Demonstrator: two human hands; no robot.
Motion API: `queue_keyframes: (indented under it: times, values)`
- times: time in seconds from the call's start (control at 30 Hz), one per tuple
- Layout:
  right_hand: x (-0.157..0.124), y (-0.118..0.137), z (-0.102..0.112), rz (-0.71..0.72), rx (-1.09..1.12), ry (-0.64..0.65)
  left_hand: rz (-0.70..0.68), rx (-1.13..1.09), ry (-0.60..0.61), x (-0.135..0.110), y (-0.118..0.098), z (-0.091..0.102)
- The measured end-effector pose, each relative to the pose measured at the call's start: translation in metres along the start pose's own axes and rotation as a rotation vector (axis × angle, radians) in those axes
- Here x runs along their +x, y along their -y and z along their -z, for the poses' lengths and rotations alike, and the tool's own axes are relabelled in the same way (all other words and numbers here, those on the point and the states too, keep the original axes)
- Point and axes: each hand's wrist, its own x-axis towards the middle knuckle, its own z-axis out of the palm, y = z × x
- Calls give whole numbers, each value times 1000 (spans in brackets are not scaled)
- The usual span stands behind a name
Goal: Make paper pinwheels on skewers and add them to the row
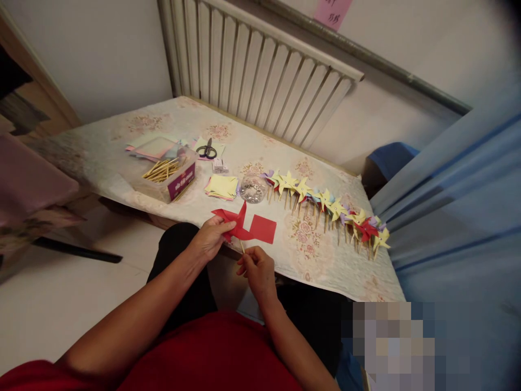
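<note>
My left hand [211,238] is closed on a partly folded red paper pinwheel [244,225], fingers pinching its folded left side at the table's near edge. My right hand [256,267] is pinched on a thin wooden stick [242,247] that runs up to the red paper's centre. One flat square flap of the red paper lies on the tablecloth.
A row of finished pinwheels [331,209] lies to the right. A clear box of sticks [169,176], yellow paper squares [222,186], a clear bag of small beads [253,188], scissors [207,150] and pastel paper [152,146] sit on the floral-cloth table [309,255]. A radiator [260,70] stands behind.
</note>
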Motion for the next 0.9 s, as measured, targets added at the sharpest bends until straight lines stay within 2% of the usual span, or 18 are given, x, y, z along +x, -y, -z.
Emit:
queue_keyframes:
  times: [0.3,0.53,0.9]
  values:
    - [3,-6,2,-58,65,14,46,120,-32,7,5,2]
    - [7,-4,6,-118,188,22,65,49,-29,6,5,-2]
    - [12,-15,8,-160,375,22,195,24,-14,3,13,12]
